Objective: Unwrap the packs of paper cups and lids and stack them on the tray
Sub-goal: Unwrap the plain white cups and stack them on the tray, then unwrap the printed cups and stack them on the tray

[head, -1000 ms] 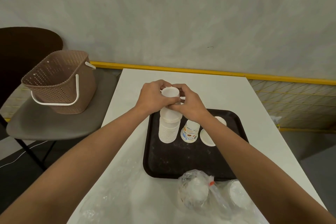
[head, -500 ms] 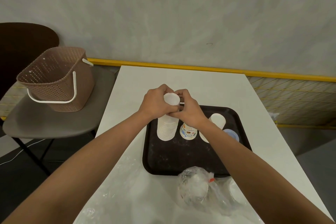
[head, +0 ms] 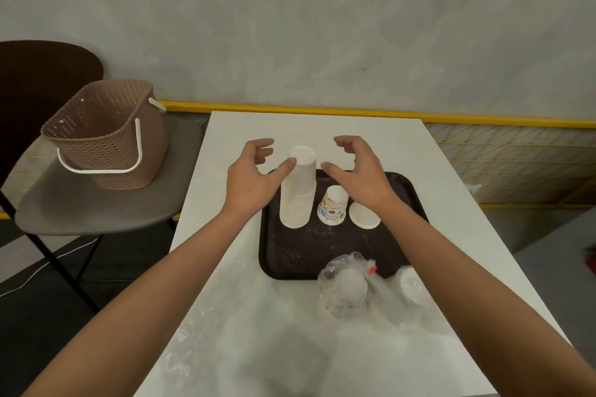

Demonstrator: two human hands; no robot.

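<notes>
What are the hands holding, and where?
Nothing. The left hand and right hand are open on either side of the tall stack of white paper cups.

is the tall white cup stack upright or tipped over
Upright. The white cup stack stands rims down on the tray. The left hand and right hand are open on either side of it.

Hard to tell whether the thumb of the left hand (head: 251,177) touches the stack of white cups (head: 298,193). Hidden under the right hand (head: 361,171): part of the tray (head: 300,255) and of the lids (head: 364,217). Too small to read: print on the patterned cup (head: 332,208). Blurred through clear wrap: contents of the wrapped pack (head: 343,288). Cut off at left: the chair (head: 96,203); at bottom: both forearms and the surface (head: 322,129).
</notes>
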